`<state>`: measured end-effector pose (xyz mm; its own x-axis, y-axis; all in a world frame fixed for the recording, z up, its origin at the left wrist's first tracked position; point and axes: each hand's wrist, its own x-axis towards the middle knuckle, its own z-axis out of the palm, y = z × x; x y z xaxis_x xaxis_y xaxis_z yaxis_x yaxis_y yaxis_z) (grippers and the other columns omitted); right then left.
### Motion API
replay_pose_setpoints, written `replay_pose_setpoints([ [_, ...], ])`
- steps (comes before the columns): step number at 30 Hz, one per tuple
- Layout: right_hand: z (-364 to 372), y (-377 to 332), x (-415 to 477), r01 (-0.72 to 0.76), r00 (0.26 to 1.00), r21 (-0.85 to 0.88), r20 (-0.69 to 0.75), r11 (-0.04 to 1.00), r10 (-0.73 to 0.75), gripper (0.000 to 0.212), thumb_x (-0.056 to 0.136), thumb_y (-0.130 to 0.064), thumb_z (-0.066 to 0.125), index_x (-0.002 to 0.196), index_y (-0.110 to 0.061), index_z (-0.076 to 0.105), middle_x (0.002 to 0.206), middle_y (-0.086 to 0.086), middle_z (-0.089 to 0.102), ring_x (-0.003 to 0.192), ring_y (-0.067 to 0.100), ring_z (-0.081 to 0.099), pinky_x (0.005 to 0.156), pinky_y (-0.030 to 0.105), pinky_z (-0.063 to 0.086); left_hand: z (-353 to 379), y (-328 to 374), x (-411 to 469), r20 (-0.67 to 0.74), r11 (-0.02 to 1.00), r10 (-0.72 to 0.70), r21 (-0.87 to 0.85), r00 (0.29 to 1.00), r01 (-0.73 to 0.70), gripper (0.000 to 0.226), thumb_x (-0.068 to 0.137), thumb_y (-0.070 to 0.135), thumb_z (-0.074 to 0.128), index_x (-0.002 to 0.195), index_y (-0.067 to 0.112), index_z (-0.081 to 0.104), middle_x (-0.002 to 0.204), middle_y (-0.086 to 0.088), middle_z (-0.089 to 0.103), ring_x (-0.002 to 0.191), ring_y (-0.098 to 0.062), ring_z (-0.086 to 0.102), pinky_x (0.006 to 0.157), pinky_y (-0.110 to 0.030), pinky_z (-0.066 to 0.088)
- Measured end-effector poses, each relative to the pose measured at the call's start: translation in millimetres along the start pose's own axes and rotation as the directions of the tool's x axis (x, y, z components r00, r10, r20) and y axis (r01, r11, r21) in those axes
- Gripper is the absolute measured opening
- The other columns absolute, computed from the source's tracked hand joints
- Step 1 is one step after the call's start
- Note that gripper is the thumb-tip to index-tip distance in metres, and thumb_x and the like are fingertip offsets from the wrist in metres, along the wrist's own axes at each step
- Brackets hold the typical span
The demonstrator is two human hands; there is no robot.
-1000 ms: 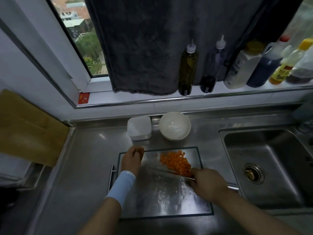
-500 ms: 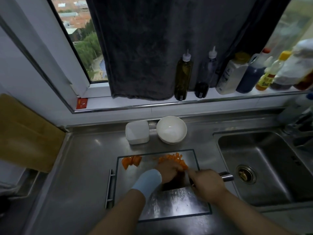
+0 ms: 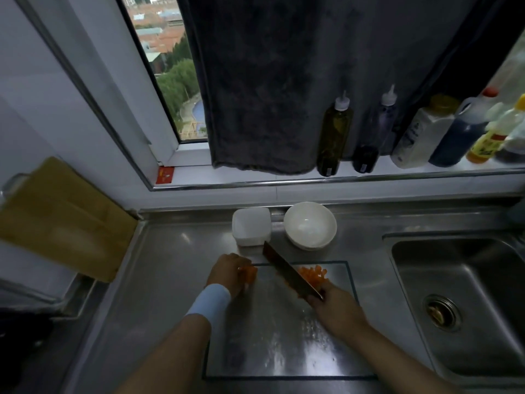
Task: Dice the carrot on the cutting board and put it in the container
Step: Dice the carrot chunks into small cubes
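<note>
Head view: your left hand (image 3: 228,273) curls over a carrot piece (image 3: 250,274) at the far-left corner of the cutting board (image 3: 284,342); your right hand (image 3: 338,311) grips the knife (image 3: 289,271), blade pointing far-left; diced carrot (image 3: 312,273) lies far-right on the board; the container (image 3: 251,226) stands just beyond.

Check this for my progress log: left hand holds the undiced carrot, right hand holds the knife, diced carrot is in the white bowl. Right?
Not quite: the head view shows the diced carrot on the cutting board, beside the knife; the white bowl is empty. The left hand does hold the undiced carrot, the right hand the knife.
</note>
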<state>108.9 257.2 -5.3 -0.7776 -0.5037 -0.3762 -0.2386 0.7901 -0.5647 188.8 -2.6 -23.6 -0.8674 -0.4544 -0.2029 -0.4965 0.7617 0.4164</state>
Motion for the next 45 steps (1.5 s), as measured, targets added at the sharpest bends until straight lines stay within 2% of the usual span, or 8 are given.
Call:
replay_pose_setpoints([
  [9, 27, -21, 3, -0.059, 0.998, -0.008, -0.006, 0.998, 0.059, 0.017, 0.092, -0.043, 0.053, 0.101, -0.030, 0.060, 0.089, -0.008, 0.065, 0.080, 0.013, 0.062, 0.064, 0.027, 0.046, 31, -1, 7, 0.078, 0.884, 0.192, 0.420, 0.978, -0.206, 0.011, 0.079, 0.022, 0.069, 0.086, 0.014, 0.071, 0.100, -0.009, 0.057, 0.095, -0.031, 0.053, 0.072, -0.035, 0.048],
  [13, 35, -25, 0, -0.074, 0.997, -0.020, -0.007, 0.997, 0.074, 0.018, 0.094, -0.040, 0.053, 0.106, -0.029, 0.060, 0.097, -0.005, 0.068, 0.087, 0.016, 0.063, 0.067, 0.027, 0.044, 49, -11, -3, 0.024, 0.939, 0.194, 0.285, 0.981, -0.192, 0.009, 0.068, 0.013, 0.076, 0.074, 0.013, 0.070, 0.093, -0.010, 0.063, 0.092, -0.032, 0.058, 0.076, -0.039, 0.046],
  [18, 46, -30, -8, -0.117, 0.993, -0.028, -0.003, 0.993, 0.117, 0.022, 0.093, -0.039, 0.054, 0.110, -0.027, 0.061, 0.101, -0.002, 0.069, 0.092, 0.020, 0.064, 0.076, 0.031, 0.051, 53, -11, -18, 0.042, 0.983, 0.134, 0.123, 0.990, -0.138, 0.021, 0.093, 0.021, 0.050, 0.106, 0.019, 0.067, 0.140, -0.003, 0.045, 0.130, -0.024, 0.038, 0.104, -0.029, 0.030],
  [23, 55, -39, -15, -0.147, 0.989, -0.020, 0.015, 0.989, 0.147, 0.027, 0.096, -0.037, 0.049, 0.116, -0.023, 0.059, 0.109, 0.003, 0.069, 0.101, 0.025, 0.063, 0.083, 0.036, 0.050, 68, 6, -55, 0.068, 0.871, -0.165, -0.458, 0.984, 0.178, 0.010, 0.087, 0.023, 0.060, 0.085, 0.033, 0.062, 0.096, 0.005, 0.069, 0.082, -0.012, 0.063, 0.074, -0.024, 0.050],
  [28, 61, -42, -15, -0.219, 0.975, -0.001, 0.041, 0.976, 0.219, 0.029, 0.096, -0.030, 0.050, 0.119, -0.014, 0.060, 0.116, 0.010, 0.067, 0.108, 0.028, 0.061, 0.087, 0.033, 0.048, 79, 2, -78, 0.015, 0.914, -0.226, -0.341, 0.974, 0.217, 0.018, 0.087, 0.039, 0.055, 0.077, 0.027, 0.061, 0.078, 0.009, 0.060, 0.069, -0.009, 0.056, 0.065, -0.024, 0.046],
  [32, 69, -42, -23, -0.249, 0.967, -0.031, 0.046, 0.968, 0.250, 0.028, 0.097, -0.032, 0.048, 0.116, -0.016, 0.060, 0.114, 0.008, 0.068, 0.105, 0.026, 0.062, 0.091, 0.039, 0.051, 77, -11, -84, -0.009, 0.914, -0.179, -0.372, 0.984, 0.163, 0.027, 0.092, 0.041, 0.045, 0.075, 0.024, 0.058, 0.078, 0.007, 0.059, 0.070, -0.011, 0.058, 0.071, -0.028, 0.052],
  [37, 76, -46, -33, -0.237, 0.971, -0.087, 0.017, 0.967, 0.240, 0.026, 0.098, -0.034, 0.046, 0.113, -0.017, 0.058, 0.114, 0.009, 0.067, 0.107, 0.027, 0.062, 0.091, 0.037, 0.050, 78, -39, -89, -0.009, 0.918, 0.113, -0.382, 0.994, -0.108, 0.043, 0.092, 0.009, 0.046, 0.124, 0.035, 0.054, 0.126, 0.020, 0.041, 0.112, -0.001, 0.043, 0.097, -0.016, 0.034],
  [45, 86, -51, -45, -0.230, 0.973, -0.119, -0.005, 0.966, 0.231, 0.022, 0.099, -0.035, 0.044, 0.109, -0.019, 0.056, 0.110, 0.006, 0.067, 0.103, 0.025, 0.063, 0.087, 0.035, 0.050, 88, -48, -83, -0.060, 0.885, 0.386, -0.256, 0.920, -0.388, 0.022, 0.087, 0.013, 0.063, 0.106, 0.019, 0.071, 0.120, 0.000, 0.058, 0.113, -0.013, 0.048, 0.094, -0.022, 0.038],
])
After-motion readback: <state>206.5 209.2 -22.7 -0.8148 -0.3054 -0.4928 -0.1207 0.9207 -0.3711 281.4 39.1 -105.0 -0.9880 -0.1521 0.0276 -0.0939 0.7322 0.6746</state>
